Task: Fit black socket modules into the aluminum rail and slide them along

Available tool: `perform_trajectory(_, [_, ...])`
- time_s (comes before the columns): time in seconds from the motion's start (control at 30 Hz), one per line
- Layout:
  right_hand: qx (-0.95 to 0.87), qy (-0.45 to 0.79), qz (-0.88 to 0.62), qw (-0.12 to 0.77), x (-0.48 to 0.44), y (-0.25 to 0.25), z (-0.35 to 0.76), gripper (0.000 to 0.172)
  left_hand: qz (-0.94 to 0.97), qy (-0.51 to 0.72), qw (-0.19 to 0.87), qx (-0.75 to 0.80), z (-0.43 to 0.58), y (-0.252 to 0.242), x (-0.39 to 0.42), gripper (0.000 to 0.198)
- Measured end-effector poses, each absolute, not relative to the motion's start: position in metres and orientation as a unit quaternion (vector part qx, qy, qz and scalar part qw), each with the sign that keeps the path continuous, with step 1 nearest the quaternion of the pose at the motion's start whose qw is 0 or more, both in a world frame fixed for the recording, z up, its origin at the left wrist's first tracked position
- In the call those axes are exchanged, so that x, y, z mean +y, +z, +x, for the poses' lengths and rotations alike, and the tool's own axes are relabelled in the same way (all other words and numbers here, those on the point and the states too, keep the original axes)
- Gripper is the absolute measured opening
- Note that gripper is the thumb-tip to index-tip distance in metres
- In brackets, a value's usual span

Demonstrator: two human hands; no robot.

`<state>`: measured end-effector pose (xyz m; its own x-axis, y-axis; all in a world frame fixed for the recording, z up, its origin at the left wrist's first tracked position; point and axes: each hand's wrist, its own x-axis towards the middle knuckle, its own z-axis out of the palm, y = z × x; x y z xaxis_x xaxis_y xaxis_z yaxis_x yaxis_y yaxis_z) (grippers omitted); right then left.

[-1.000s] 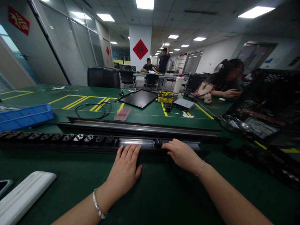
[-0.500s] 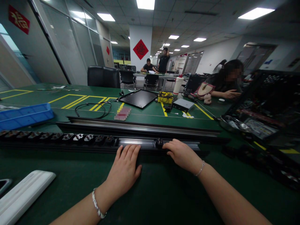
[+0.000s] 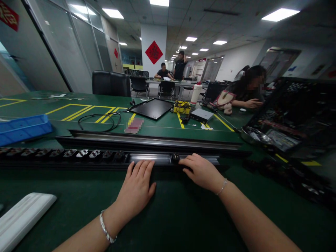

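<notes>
resting unclenched on the rail (image 3: 149,159), here's the left hand (image 3: 138,190); right hand (image 3: 201,171) at the lone block (image 3: 175,158) inside, grip impossible to tell: a crooked push could jam that block.

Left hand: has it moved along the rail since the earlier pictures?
No. Judged against the row of blocks, the left hand keeps its place at the rail, just right of the row's end.
</notes>
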<state>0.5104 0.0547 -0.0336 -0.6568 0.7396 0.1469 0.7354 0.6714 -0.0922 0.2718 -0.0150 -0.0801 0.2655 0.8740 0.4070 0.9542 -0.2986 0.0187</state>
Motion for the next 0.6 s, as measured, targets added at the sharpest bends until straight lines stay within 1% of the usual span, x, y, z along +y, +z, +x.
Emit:
perform_trajectory(0.07, [-0.907, 0.011, -0.410, 0.093, 0.051, -0.035, 0.512, 0.028, -0.788, -0.175, 0.117, -0.578, 0.271, -0.081, -0.015, 0.055])
perform_trajectory(0.2, [-0.892, 0.050, -0.435, 0.111, 0.044, -0.047, 0.516, 0.038, -0.791, -0.177, 0.118, -0.573, 0.270, -0.083, -0.014, 0.056])
perform_trajectory(0.27, [-0.885, 0.037, -0.450, 0.115, 0.041, -0.055, 0.516, 0.044, -0.790, -0.174, 0.119, -0.576, 0.270, -0.082, -0.014, 0.056])
perform_trajectory(0.37, [-0.875, 0.007, -0.469, 0.124, 0.038, -0.062, 0.513, 0.043, -0.790, -0.170, 0.118, -0.578, 0.271, -0.081, -0.015, 0.056])
perform_trajectory(0.6, [-0.875, 0.000, -0.469, 0.121, 0.042, -0.060, 0.511, 0.035, -0.792, -0.164, 0.113, -0.577, 0.271, -0.080, -0.015, 0.056])
